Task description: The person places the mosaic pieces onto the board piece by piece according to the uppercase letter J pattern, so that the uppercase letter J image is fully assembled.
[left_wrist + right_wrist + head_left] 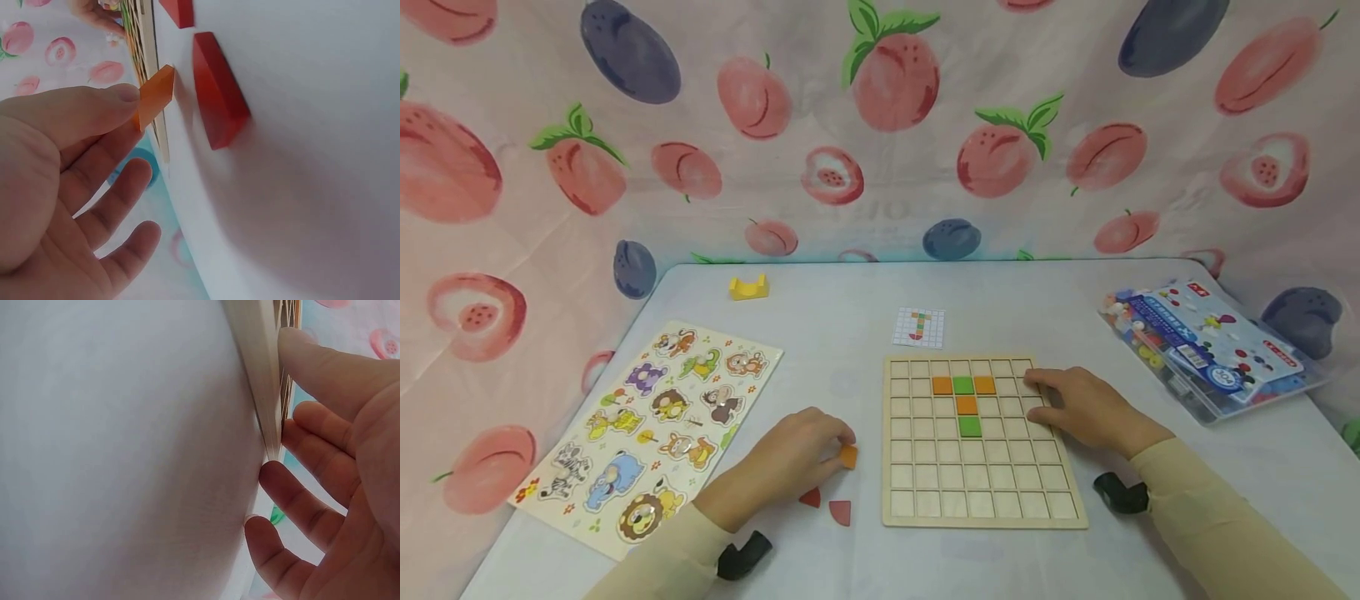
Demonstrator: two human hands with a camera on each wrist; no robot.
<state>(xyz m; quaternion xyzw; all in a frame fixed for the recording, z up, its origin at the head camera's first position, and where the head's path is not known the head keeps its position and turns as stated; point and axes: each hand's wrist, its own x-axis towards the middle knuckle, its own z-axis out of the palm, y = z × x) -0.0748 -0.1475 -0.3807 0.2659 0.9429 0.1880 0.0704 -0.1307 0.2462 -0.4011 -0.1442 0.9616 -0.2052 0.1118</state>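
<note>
A white desk point(917, 562) carried a pale wooden grid board point(985, 524). Left of it, the left hand point(786, 454) pinched a flat, four-sided orange tile point(848, 457) between its fingers; the right hand point(1097, 408), fingers apart, touched the board's rim. Pick-up seemed in hand; next likely called for fitting a bare cell point(977, 476).

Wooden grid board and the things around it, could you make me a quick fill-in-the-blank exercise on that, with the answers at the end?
1. The tile pinched by the left hand is coloured ____.
2. The green tiles on the wooden grid board number ____.
3. The two loose pieces beside the left hand are coloured ____.
4. The animal puzzle lies to the ____ of the wooden grid board.

Missing words: orange; two; red; left.
</note>
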